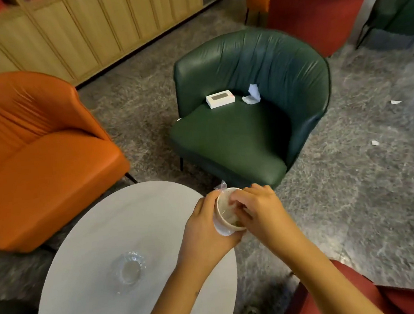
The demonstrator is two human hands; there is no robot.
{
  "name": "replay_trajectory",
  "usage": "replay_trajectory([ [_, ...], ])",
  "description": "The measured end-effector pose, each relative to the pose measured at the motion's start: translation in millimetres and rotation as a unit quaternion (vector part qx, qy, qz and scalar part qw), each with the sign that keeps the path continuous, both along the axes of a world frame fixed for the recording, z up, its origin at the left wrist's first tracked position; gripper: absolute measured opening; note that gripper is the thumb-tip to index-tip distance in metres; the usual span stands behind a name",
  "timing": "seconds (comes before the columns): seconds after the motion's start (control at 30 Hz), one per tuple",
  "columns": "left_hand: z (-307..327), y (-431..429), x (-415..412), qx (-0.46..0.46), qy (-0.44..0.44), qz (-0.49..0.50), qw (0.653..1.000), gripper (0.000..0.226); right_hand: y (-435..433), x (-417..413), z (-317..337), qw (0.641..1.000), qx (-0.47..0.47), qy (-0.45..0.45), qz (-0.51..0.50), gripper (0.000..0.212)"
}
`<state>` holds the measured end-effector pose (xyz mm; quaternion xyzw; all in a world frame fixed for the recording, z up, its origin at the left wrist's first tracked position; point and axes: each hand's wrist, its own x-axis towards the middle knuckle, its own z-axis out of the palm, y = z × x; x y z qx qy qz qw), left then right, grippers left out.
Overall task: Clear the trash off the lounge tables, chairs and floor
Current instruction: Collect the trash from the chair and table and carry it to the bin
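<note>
Head view: left hand (206, 228) gripped the pale round paper cup (226, 214) at the grey round table (108, 239) edge. Right hand (259, 209) curled into its mouth, grip unclear. Judged early: flat white box (220, 98) and crumpled white tissue (252, 95) lay on the green leather armchair (224, 140), white paper scraps (374, 143) on the floor.

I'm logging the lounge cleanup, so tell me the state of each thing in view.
Beige paper cup: held tilted, mouth toward the camera.
Left hand: grips the cup.
Right hand: fingertips inside the cup.
Clear glass ashtray: upright on the round white table.
Flat white box: closed, on the green armchair seat.
White paper: crumpled, beside the box.
White paper scraps: scattered on the grey floor.
</note>
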<state>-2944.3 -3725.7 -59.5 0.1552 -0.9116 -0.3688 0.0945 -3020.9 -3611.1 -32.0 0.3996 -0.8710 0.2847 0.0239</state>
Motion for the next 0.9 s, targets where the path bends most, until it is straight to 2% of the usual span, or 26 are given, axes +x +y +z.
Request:
replay_trajectory([
  [0.07,5.4,4.6,-13.0,-0.009,0.000,0.006,1.000,0.067,2.9,-17.5,7.5,0.995,0.070,0.071,-0.002,0.026],
  [0.17,10.1,10.5,-29.9,-0.002,0.009,0.014,1.000,0.069,10.6,-36.6,15.3,0.981,0.162,0.109,0.022,0.036],
  [0.27,12.5,20.1,-47.5,0.000,0.010,0.011,1.000,0.078,16.1,-55.8,24.2,0.969,0.201,0.124,0.072,0.034],
  [0.37,11.8,30.8,-66.0,0.003,0.027,-0.008,1.000,0.068,31.5,-77.9,26.4,0.961,0.243,0.091,0.093,0.030],
  [0.43,5.2,35.5,-77.9,0.006,0.045,-0.019,0.999,0.059,52.4,-89.8,22.5,0.979,0.179,0.023,0.099,0.038],
  [0.53,-3.5,46.4,-98.2,0.023,0.037,-0.030,0.999,0.054,79.1,-102.7,21.7,0.992,0.086,-0.049,0.082,0.032],
  [0.67,1.7,68.0,-123.1,0.030,0.041,-0.024,0.998,0.052,97.5,-120.3,14.8,0.994,0.099,-0.012,0.036,0.027],
  [0.9,19.4,79.5,-155.6,0.023,0.051,-0.050,0.997,0.046,103.7,-148.4,17.3,0.995,0.001,-0.068,-0.069,0.018],
])
